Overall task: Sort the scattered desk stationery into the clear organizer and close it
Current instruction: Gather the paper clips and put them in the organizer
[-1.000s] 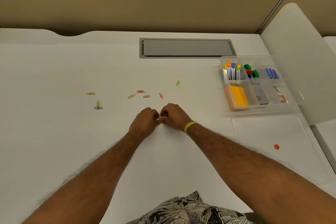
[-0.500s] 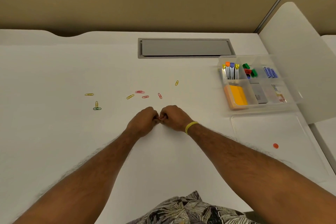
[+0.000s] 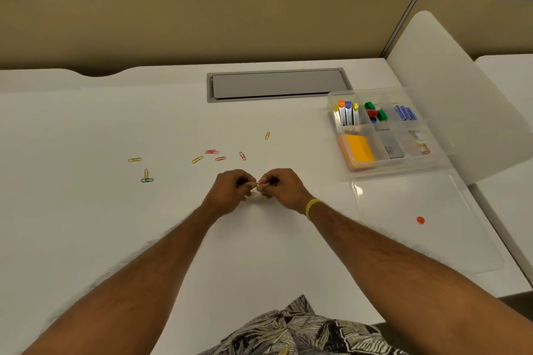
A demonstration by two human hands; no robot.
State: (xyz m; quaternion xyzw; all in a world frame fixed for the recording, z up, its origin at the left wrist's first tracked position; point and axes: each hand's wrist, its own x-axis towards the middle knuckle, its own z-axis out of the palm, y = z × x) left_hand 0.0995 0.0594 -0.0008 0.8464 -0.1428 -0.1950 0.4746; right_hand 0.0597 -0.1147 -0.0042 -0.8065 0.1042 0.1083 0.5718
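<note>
A single wide-angle view from the person's head faces forward and down over the desk point(image 3: 86, 239), close in. The left hand point(image 3: 227, 193) and right hand point(image 3: 284, 190) meet mid-frame; the partition point(image 3: 202, 23) fills the top, and the organizer point(image 3: 418, 164) sits at right.

The white desk point(image 3: 86, 239) is carrying loose paper clips ahead and to the left of my fingers point(image 3: 245, 180): a yellow clip point(image 3: 267, 135) lying farthest ahead, red clips point(image 3: 220, 158) just ahead, a yellow-and-green pair point(image 3: 147, 177) well to the left. The clear organizer point(image 3: 409, 166) is sitting far to the right, its lid point(image 3: 418, 248) lying flat beside it, nearer me. A grey hatch point(image 3: 277, 85) is sitting flush well ahead.
</note>
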